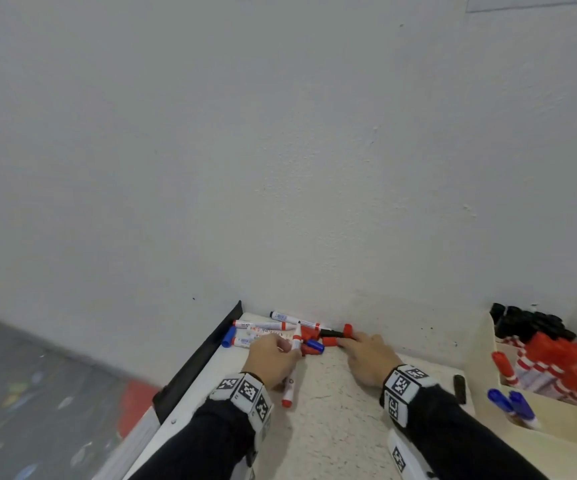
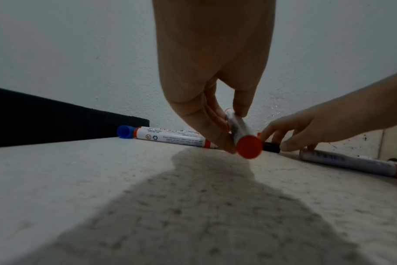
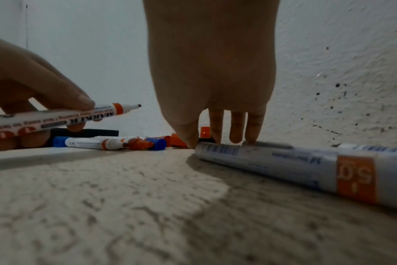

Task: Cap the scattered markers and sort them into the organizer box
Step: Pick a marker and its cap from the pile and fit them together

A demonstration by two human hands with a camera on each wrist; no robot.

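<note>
The uncapped red marker point(image 1: 295, 342) sits pinched in the left hand point(image 1: 273, 358), its bare tip pointing away toward the wall, long axis running fore and aft. The loose red caps point(image 1: 329, 341) lie just right of that tip, under the right hand point(image 1: 371, 362), whose fingers point(image 3: 237, 129) reach down among them on the worktop point(image 1: 335, 420), holding nothing yet. The organizer box point(image 1: 553, 415) stands well apart, on the right.
</note>
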